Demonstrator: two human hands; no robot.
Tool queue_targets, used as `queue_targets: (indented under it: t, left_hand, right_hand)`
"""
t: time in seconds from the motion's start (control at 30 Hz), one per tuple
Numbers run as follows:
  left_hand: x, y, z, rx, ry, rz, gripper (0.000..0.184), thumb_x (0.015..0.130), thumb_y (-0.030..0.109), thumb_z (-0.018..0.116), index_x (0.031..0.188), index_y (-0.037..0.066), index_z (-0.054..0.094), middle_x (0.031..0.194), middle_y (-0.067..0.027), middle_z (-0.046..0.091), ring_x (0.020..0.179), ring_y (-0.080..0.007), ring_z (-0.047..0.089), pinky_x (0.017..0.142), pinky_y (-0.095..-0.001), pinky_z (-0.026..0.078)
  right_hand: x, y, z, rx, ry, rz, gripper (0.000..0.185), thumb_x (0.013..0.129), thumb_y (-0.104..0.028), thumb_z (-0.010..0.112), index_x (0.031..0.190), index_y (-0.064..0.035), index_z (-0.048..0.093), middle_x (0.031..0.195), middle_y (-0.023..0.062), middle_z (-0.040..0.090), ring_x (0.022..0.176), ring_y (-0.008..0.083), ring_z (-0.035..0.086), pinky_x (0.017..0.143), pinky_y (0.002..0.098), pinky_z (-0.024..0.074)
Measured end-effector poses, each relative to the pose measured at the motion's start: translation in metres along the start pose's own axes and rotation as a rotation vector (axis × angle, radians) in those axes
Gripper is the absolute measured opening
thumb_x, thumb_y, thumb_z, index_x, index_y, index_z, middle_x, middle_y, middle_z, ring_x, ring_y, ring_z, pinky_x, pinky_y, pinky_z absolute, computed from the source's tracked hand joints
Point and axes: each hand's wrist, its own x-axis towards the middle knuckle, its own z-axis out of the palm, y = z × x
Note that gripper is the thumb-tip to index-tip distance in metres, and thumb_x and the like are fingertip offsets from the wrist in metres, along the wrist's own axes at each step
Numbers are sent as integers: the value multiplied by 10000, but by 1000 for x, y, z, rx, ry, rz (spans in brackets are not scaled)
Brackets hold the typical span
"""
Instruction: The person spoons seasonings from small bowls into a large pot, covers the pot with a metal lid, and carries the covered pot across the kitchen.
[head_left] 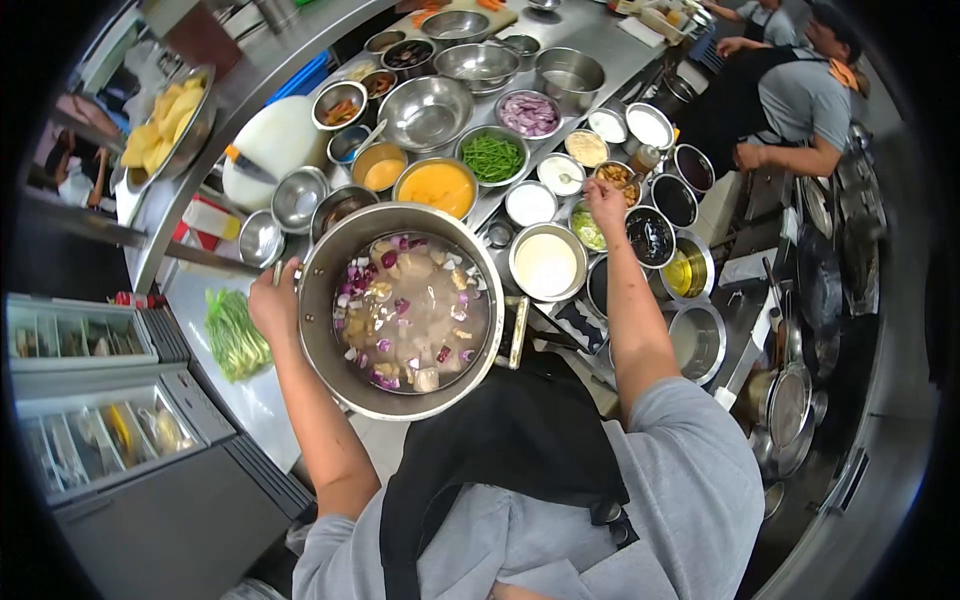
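A large metal pot is held up in front of my body, with chopped red onion and pale chunks in cloudy liquid. My left hand grips its handle on the left side. The pot's other handle shows at its right. My right hand reaches over the bowls with its fingers pinched, near a bowl of brown pieces and a bowl of chopped light green pieces. What lies between those fingers is too small to make out.
Beyond the pot, the steel counter holds green beans, sliced onions, orange liquid and white cream. Leafy greens lie at the left. A person in a dark apron stands at the upper right.
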Motion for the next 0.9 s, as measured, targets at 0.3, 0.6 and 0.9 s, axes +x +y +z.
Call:
queue_targets:
  t: [0.3, 0.6, 0.9]
  left_hand:
    - [-6, 18, -11, 3, -17, 51, 466, 840, 480, 700, 939, 27, 743, 883, -256, 678, 852, -456, 629, 762, -504, 484]
    - [-7, 21, -13, 11, -43, 20, 488, 856, 494, 688, 949, 17, 735, 882, -261, 676, 843, -461, 626, 759, -497, 482]
    - [-5, 12, -9, 8, -13, 67, 506, 851, 518, 680, 984, 33, 735, 883, -270, 673, 861, -464, 628, 766, -501, 483]
  right_hand:
    - [-6, -14, 14, 431, 203, 331, 208, 964, -65, 539, 1002, 115, 637, 808, 136, 679, 642, 177, 654, 601, 290, 569]
    - [-10, -23, 8, 586, 294, 424, 204, 928, -42, 553, 1005, 133, 623, 822, 151, 675, 642, 189, 653, 593, 284, 567]
    - [-9, -27, -9, 654, 281, 384, 208, 952, -60, 541, 1048, 95, 640, 849, 134, 690, 677, 171, 656, 620, 269, 565]
